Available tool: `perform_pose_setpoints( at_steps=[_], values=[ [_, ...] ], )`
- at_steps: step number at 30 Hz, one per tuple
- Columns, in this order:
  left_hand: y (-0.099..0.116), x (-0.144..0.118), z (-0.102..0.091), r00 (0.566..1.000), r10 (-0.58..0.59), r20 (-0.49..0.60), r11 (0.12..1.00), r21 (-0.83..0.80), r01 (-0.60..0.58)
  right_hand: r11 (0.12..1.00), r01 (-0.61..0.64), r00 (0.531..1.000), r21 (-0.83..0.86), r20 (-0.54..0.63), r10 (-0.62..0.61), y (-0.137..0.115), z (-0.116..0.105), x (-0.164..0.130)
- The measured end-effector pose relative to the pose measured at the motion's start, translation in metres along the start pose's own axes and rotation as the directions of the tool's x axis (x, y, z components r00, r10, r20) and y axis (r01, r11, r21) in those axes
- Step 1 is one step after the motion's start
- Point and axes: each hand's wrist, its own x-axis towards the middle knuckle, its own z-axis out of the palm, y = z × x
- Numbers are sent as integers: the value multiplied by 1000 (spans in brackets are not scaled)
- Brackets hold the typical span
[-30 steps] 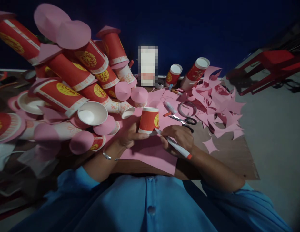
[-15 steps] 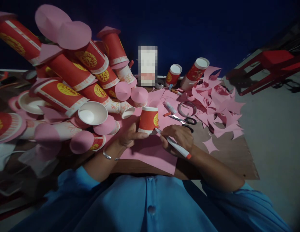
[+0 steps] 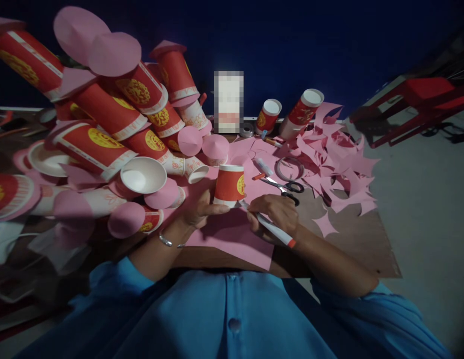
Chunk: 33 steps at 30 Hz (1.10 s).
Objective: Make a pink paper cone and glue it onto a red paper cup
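Observation:
My left hand [image 3: 202,209] is closed around the lower left side of a red paper cup [image 3: 228,183] with a yellow emblem. The cup stands upside down, its white base on top and its rim low. My right hand [image 3: 279,214] grips a slim white cutter-like tool [image 3: 277,232] with an orange-red end. Its narrow pale tip meets the cup's lower right edge; whether it has gone into the paper I cannot tell. Beneath both hands lies a pink paper sheet [image 3: 232,234]. Black-handled scissors [image 3: 292,188] rest just beyond my right hand.
Stacked red cups with pink paper cones [image 3: 116,55] crowd the left side. Pink scraps [image 3: 329,154] heap up at the right. A tape roll [image 3: 289,169] and a clear tube [image 3: 262,167] lie behind the scissors. A red stool [image 3: 415,109] stands beyond the table.
The tool's tip has shifted very slightly down along the cup's lower right edge, and the cup has turned a touch. My hands keep the same grips.

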Motion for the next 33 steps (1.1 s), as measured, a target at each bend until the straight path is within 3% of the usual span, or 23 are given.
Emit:
perform_pose_setpoints(
  at_steps=[8,16,22,33],
  values=[
    [3,-1,1,1000,-11,-4,1000,20,11,999,15,1000,47,4,-15,-1,-1,-1],
    [-4,-2,-5,999,-13,-52,1000,24,15,995,15,1000,102,-15,-14,-2,-4,0],
    [1,0,2,992,17,-124,1000,-14,-19,992,-3,1000,124,-10,4,0,-2,-1],
    [-2,-1,-1,997,-28,-68,1000,10,29,994,9,1000,108,27,-11,-1,-2,0]
  ],
)
